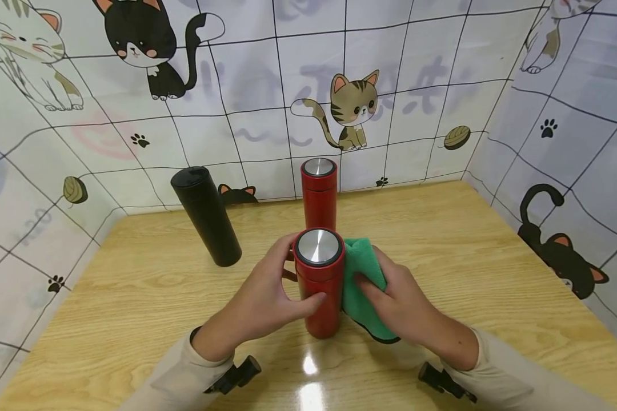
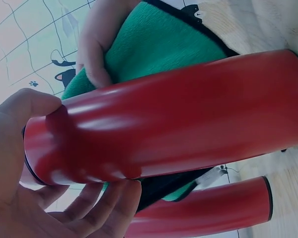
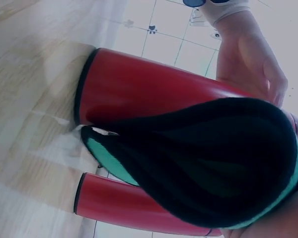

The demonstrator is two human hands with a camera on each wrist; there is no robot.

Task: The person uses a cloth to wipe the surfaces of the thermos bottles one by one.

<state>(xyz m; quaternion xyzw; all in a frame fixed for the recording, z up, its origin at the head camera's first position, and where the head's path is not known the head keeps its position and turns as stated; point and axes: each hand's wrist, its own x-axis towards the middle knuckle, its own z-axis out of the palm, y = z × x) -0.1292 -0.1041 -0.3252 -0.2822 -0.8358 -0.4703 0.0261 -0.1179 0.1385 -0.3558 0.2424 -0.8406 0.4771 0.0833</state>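
A red thermos flask (image 1: 323, 302) with a silver-topped lid stands upright before me, near the table's front. My left hand (image 1: 264, 297) grips it below the lid, the thumb across its front and the fingers round the far side, as the left wrist view shows. On the flask's right side, my right hand (image 1: 398, 294) holds a green cloth (image 1: 362, 302) with a dark edge, folded over and pressed against the red wall. In the right wrist view the cloth (image 3: 213, 163) bulges in a loop and hides part of the flask (image 3: 139, 84).
Directly behind stands a second red flask (image 1: 320, 200), partly covered by the first. A black flask (image 1: 207, 217) is at the back left of the wooden table (image 1: 133, 319). A cat-patterned sheet (image 1: 257, 131) lines the back and sides.
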